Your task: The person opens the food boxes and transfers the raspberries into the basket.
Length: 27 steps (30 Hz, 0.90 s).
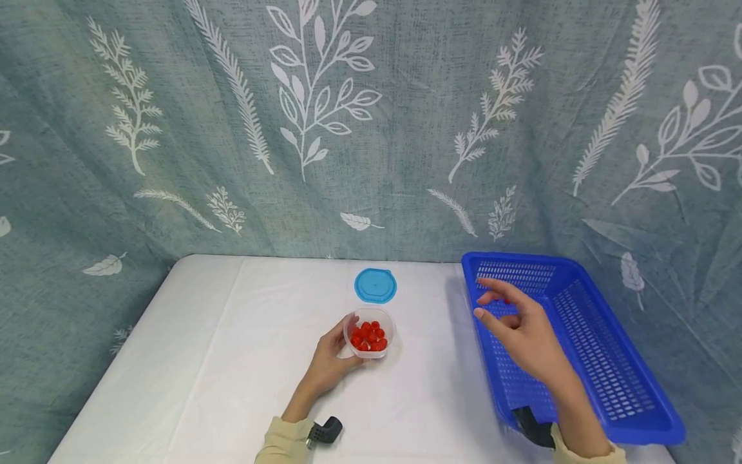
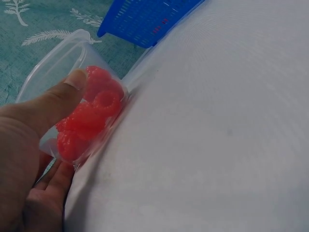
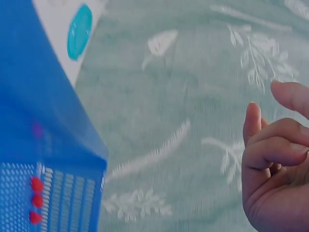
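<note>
My left hand (image 1: 329, 365) grips a small clear plastic tub (image 1: 370, 354) on the white table, thumb on the near side and fingers round the far side. Inside lie several red raspberries (image 1: 372, 338), seen close through the wall in the left wrist view. Over the blue basket (image 1: 630, 340) is my right hand (image 1: 526, 330), its thumb and forefinger apart and the other fingers loosely bent, with nothing between them. Three raspberries (image 3: 37, 200) lie in a row in the basket in the right wrist view; the hand mostly hides them in the head view.
A round blue lid (image 1: 375, 286) lies on the white tablecloth (image 1: 255, 335) just behind the tub. The basket's raised rim (image 1: 522, 258) runs along the table's right side. A green leaf-patterned cloth (image 1: 406, 129) hangs behind the table.
</note>
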{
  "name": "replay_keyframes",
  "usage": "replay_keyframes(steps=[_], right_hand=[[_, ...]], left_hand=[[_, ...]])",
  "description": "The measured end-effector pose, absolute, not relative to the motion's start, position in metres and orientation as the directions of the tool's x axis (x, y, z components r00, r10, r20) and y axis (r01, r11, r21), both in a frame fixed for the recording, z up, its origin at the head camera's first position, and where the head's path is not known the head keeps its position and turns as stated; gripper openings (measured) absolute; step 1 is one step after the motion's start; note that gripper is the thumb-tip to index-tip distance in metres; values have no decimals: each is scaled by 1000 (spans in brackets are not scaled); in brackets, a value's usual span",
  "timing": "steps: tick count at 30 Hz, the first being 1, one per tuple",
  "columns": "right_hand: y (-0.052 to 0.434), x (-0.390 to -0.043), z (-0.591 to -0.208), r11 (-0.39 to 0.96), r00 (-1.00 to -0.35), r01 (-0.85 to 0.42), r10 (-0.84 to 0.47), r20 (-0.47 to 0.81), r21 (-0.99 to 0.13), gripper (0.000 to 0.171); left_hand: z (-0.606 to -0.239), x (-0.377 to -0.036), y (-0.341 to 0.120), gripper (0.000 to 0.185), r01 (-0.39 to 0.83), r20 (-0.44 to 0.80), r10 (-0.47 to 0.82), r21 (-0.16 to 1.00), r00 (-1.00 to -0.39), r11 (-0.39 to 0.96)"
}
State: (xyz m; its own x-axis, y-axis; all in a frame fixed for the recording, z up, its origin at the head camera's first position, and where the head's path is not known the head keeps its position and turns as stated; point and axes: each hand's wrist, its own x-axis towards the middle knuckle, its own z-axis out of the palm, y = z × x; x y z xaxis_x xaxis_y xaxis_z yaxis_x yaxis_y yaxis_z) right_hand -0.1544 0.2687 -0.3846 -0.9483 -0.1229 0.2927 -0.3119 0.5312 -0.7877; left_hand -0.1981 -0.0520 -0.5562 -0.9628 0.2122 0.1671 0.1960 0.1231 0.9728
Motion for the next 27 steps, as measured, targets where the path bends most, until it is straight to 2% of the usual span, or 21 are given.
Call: replay_keyframes(steps=[5,10,16,19,27], right_hand=[[244,-139,-400,538,-946,-323,-154,286,-779,44],[216,-126,-417,541,-943,-332,-190,272,-773,45],[182,-123,-448,538,-969,-207,-229,95,-817,45],[167,-129,-466,530,-972,-167,-229,49,-832,44],[142,-157,-500,470,-976,-198,-174,129,-860,37]], left_hand=[[-556,-198,-52,85,194,165,217,973,-962,121],[-573,-207,-52,88,184,150,216,972,-965,147],[-583,-211,-55,87,200,163,230,969,-959,144],[-583,-211,-56,86,208,171,239,968,-956,140],[-582,-212,-58,86,247,207,262,960,-942,130]])
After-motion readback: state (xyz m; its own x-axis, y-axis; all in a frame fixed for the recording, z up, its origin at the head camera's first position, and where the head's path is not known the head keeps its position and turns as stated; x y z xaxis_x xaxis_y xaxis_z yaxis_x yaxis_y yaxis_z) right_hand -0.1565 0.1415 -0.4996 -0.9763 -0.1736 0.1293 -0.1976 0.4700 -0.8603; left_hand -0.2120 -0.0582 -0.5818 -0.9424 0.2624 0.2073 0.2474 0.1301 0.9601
